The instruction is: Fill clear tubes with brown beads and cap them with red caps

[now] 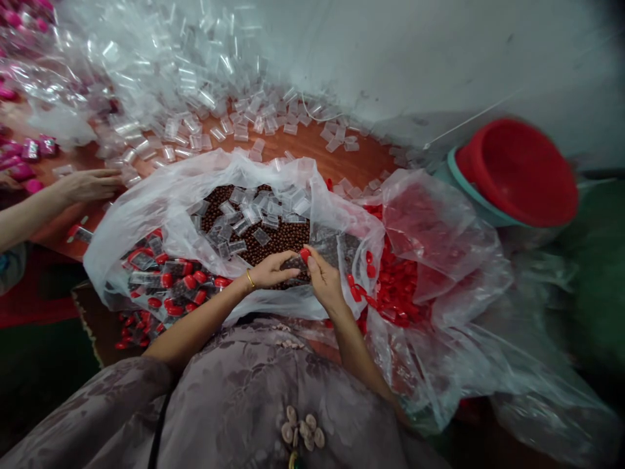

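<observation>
Left hand (274, 271): fingers closed round a small clear plastic container (291, 264)
Right hand (324, 280): fingers pinching its round red plastic cap (305, 255)
Container's place: above small round brown beads (291, 233) in a translucent white plastic bag (156, 185)

From where I stand, a bright red cap (305, 255) tops the small container (293, 263), see-through and dark with its filling. Chocolate-brown beads (288, 236) glint mid-frame within a milky white bag (161, 172). The counter (280, 150) is orange-brown. At right, a red tub (525, 172) sits against a pale turquoise basin (463, 182); hot-pink pieces (21, 170) brighten the far left. Below, the greyish-mauve top (273, 391) carries tonal flowers.
</observation>
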A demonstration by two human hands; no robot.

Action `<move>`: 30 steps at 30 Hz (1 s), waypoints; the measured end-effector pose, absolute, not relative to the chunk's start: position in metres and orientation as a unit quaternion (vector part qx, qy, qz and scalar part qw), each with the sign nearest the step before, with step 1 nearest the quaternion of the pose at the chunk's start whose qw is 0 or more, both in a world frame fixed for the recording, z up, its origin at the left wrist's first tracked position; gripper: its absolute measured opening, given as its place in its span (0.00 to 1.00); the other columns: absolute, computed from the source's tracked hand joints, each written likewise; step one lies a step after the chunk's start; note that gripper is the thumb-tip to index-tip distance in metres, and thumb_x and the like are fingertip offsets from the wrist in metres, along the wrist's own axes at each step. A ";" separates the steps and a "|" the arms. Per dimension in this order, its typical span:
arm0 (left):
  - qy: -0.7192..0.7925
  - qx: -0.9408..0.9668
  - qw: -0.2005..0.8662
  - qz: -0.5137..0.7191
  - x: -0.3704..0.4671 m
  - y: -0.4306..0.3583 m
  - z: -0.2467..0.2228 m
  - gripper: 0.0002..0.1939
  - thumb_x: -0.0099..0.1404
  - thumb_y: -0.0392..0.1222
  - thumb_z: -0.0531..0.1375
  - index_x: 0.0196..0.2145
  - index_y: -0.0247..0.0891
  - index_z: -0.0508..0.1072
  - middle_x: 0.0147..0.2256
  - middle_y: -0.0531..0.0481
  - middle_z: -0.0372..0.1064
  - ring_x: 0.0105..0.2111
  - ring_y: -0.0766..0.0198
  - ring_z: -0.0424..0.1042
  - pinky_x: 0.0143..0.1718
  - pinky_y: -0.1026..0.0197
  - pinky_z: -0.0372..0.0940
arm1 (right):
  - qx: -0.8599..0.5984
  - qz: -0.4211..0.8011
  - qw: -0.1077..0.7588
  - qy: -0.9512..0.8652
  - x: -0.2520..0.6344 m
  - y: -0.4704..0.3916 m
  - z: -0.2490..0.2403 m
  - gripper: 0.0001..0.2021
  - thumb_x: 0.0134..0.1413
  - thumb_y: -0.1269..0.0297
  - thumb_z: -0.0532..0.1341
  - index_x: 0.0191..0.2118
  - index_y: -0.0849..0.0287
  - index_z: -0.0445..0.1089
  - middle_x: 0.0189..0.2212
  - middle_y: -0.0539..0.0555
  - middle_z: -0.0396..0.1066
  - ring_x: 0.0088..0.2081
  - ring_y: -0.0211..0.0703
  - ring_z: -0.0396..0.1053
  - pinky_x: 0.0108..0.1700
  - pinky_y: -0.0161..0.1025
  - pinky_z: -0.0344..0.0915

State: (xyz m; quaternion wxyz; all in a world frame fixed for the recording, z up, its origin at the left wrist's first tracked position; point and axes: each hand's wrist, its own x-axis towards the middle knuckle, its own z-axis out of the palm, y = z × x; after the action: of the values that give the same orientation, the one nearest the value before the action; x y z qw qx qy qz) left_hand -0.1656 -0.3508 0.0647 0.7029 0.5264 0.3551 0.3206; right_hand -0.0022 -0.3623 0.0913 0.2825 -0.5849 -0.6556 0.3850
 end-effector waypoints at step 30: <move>0.456 0.777 0.431 0.051 -0.136 -0.356 0.093 0.08 0.49 0.42 0.58 0.28 0.38 0.71 0.23 0.52 0.68 0.25 0.65 0.67 0.27 0.66 0.56 | -0.622 0.459 0.303 -0.557 0.000 -0.356 0.098 0.36 0.58 0.47 0.30 0.41 0.61 0.72 0.26 0.54 0.70 0.25 0.37 0.66 0.28 0.35 0.63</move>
State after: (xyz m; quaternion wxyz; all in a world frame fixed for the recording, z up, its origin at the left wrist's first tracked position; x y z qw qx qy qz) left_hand -0.1362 -0.3558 0.0927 0.4307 0.7772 0.4559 0.0514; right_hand -0.0002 -0.3560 0.0977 0.3032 -0.6221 -0.5570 0.4591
